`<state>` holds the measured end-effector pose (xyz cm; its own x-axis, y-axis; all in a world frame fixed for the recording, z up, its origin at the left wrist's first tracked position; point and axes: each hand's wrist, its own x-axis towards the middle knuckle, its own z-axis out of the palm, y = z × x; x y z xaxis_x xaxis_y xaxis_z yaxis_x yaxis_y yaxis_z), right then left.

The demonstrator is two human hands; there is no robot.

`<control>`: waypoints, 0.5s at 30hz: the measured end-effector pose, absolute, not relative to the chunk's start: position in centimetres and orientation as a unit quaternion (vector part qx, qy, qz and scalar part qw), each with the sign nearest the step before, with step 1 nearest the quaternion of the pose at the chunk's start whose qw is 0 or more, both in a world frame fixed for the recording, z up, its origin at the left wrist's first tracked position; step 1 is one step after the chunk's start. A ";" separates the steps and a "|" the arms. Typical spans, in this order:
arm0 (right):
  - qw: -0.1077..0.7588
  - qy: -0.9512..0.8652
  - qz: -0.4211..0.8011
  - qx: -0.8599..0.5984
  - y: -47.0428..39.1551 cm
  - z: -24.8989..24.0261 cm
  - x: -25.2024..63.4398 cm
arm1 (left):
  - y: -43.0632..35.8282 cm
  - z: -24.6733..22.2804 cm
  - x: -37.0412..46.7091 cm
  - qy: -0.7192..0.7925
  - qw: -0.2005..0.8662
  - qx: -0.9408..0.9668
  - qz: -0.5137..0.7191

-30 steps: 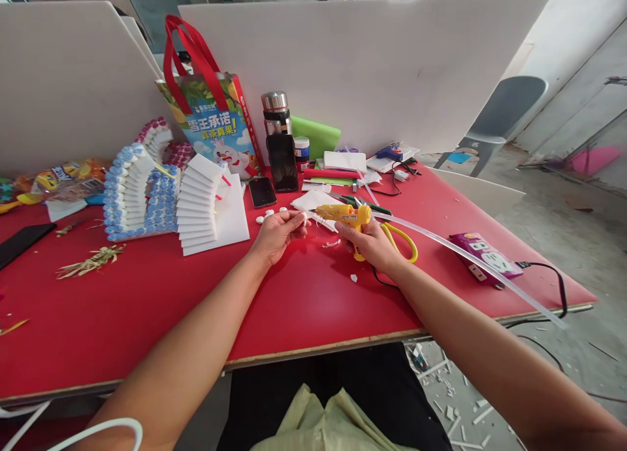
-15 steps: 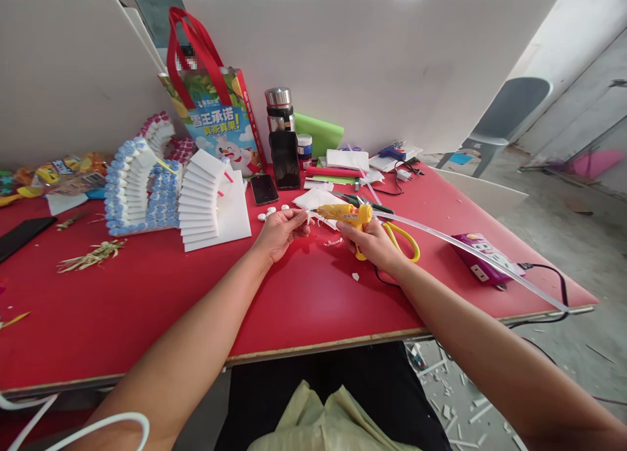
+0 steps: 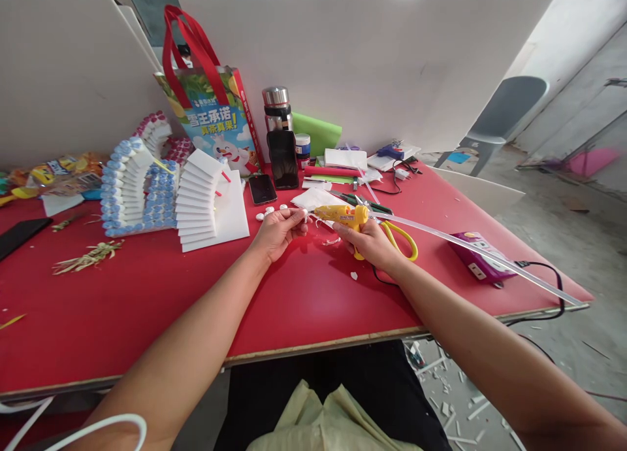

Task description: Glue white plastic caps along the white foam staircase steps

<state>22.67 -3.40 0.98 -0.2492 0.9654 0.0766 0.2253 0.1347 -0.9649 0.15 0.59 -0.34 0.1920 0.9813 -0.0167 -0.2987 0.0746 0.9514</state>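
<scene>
My right hand grips a yellow hot glue gun, its nozzle pointing left. A long clear glue stick runs out of its back toward the right table edge. My left hand pinches a small white piece between thumb and fingertips, right at the nozzle; whether they touch I cannot tell. Several small round white pieces lie just behind my left hand. Left of them, a fanned stack of white foam strips rests on a white board.
A blue-and-white stacked piece stands at left by a printed bag. Behind are a thermos and two phones. Yellow-handled scissors lie beside my right hand. A purple power strip sits at right on the red table.
The whole view has shifted slightly. Both hands keep their holds, and the glue gun's nozzle stays by the white piece.
</scene>
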 end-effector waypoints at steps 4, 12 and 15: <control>0.399 -0.640 0.458 -0.470 -3.3 0.9 22.7 | 0.6 -0.4 0.1 0.380 0.630 0.451 0.505; 0.407 -0.641 0.452 -0.468 -3.2 0.7 22.9 | 0.5 -0.2 0.2 0.379 0.632 0.454 0.501; 0.403 -0.642 0.463 -0.459 -3.3 0.7 22.8 | 0.5 -0.1 0.3 0.382 0.629 0.456 0.501</control>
